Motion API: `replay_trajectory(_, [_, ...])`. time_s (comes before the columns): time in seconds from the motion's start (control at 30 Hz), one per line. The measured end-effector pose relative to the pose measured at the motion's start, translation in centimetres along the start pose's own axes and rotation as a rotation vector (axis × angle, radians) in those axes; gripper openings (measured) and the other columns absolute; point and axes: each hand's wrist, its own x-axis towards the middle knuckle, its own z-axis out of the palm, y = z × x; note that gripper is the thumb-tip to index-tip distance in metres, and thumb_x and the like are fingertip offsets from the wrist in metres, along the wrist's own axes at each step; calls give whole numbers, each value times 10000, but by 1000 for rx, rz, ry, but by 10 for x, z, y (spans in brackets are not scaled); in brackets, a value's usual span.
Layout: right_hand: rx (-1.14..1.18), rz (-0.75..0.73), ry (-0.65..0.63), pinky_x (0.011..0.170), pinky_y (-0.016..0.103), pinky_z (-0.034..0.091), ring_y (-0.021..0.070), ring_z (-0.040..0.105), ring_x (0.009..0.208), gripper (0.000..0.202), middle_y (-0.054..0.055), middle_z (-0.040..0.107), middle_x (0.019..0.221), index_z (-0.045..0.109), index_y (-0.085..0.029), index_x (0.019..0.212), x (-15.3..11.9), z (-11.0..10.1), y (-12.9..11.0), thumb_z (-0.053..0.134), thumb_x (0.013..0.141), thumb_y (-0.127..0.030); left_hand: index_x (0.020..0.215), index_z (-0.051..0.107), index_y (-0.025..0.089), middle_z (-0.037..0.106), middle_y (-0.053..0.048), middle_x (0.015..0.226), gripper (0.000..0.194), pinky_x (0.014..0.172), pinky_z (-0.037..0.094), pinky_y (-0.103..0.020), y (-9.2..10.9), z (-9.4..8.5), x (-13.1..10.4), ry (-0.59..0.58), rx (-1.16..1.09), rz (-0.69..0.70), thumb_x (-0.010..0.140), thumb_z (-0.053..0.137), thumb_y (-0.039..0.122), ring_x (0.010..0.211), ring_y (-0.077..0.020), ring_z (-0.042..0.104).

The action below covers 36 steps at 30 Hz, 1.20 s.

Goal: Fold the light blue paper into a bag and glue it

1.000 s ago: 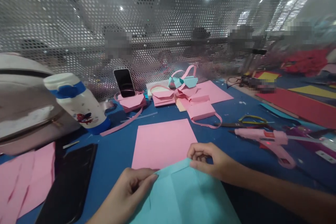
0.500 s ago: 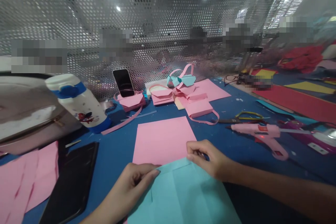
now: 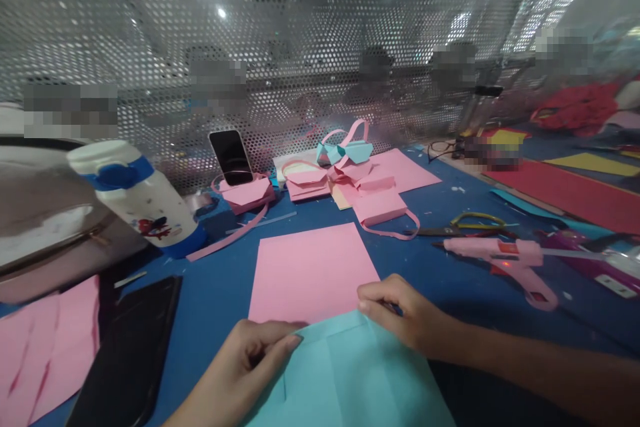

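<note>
A turquoise paper sheet (image 3: 345, 373) with crease lines and a narrow folded strip along its far edge lies nearest me. My left hand (image 3: 255, 353) pinches the left end of that strip between thumb and fingers. At the strip's right end, my right hand (image 3: 405, 313) is closed on the paper's corner. Just beyond, a pink paper sheet (image 3: 310, 273) rests flat on the blue table, its near edge hidden under the turquoise one.
Small pink paper bags (image 3: 383, 203) and a phone (image 3: 231, 157) stand at the back. To the right lie a pink glue gun (image 3: 515, 257) and scissors (image 3: 475, 220). On the left are a bottle (image 3: 145, 200), a black tablet-like slab (image 3: 130, 353) and pink paper (image 3: 50, 347).
Both hands keep their hold on the turquoise paper, which has shifted slightly toward me. The view has moved a little, so surrounding things sit slightly differently.
</note>
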Motion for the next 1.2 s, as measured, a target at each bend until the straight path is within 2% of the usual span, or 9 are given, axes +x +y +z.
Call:
replay_trajectory(0.23, [0, 24, 33, 489, 282, 165, 83, 196, 488, 472, -63, 151, 536, 179, -200, 562, 0, 3, 4, 447, 934, -312, 637, 519, 165, 307, 43, 572, 453, 457, 212, -230, -2, 0, 0, -9, -1, 51, 966, 392, 450, 498, -96, 257])
replay_trajectory(0.37, [40, 41, 60, 490, 279, 165, 88, 202, 509, 459, -60, 180, 547, 194, -201, 568, 0, 3, 5, 459, 926, -313, 613, 471, 175, 259, 51, 561, 441, 448, 195, -233, 0, -1, 0, 3, -8, 49, 959, 405, 440, 493, -95, 225])
replay_trajectory(0.47, [39, 34, 72, 502, 270, 189, 92, 244, 527, 407, -57, 234, 555, 264, -196, 572, 0, 2, 4, 458, 919, -285, 595, 432, 184, 242, 53, 557, 447, 439, 181, -238, 2, 0, 0, 15, -12, 30, 952, 406, 451, 489, -95, 209])
replay_trajectory(0.6, [110, 62, 91, 519, 248, 254, 104, 353, 560, 260, -41, 396, 583, 467, -185, 632, -1, 2, 2, 452, 887, -231, 585, 412, 186, 236, 53, 556, 462, 440, 175, -241, 2, 0, 0, 17, 8, 26, 949, 403, 471, 490, -95, 207])
replay_trajectory(0.7, [153, 59, 98, 499, 240, 249, 97, 336, 523, 185, -54, 394, 560, 511, -185, 669, -2, 4, 2, 508, 850, -222, 600, 454, 178, 246, 51, 562, 474, 439, 171, -240, 1, 1, -1, 6, 0, 9, 951, 397, 491, 490, -95, 208])
replay_trajectory(0.83, [155, 57, 89, 488, 239, 240, 90, 316, 505, 199, -67, 368, 542, 482, -190, 657, -2, 5, 1, 540, 843, -232, 661, 566, 150, 301, 41, 580, 482, 452, 193, -231, 0, 0, 0, -5, -10, 24, 960, 400, 489, 510, -99, 247])
replay_trajectory(1.03, [34, 10, 71, 498, 260, 186, 87, 234, 521, 404, -69, 216, 550, 258, -200, 576, 0, 3, 3, 463, 914, -283, 708, 628, 125, 304, 45, 584, 486, 458, 208, -213, 2, -1, 1, -21, -6, 45, 974, 397, 459, 517, -95, 252])
replay_trajectory(1.1, [6, 10, 65, 500, 262, 185, 87, 236, 519, 401, -69, 210, 548, 259, -198, 576, 1, 2, 2, 463, 913, -273, 762, 660, 117, 321, 42, 593, 471, 460, 214, -213, 2, 0, 1, -24, -13, 48, 975, 400, 447, 522, -96, 258])
replay_trajectory(1.2, [5, 53, 33, 509, 249, 214, 88, 286, 535, 337, -65, 288, 555, 368, -187, 589, 2, 1, 0, 447, 912, -241, 771, 680, 106, 302, 45, 582, 480, 452, 200, -218, 1, 0, 1, -14, -4, 56, 977, 395, 434, 510, -95, 243])
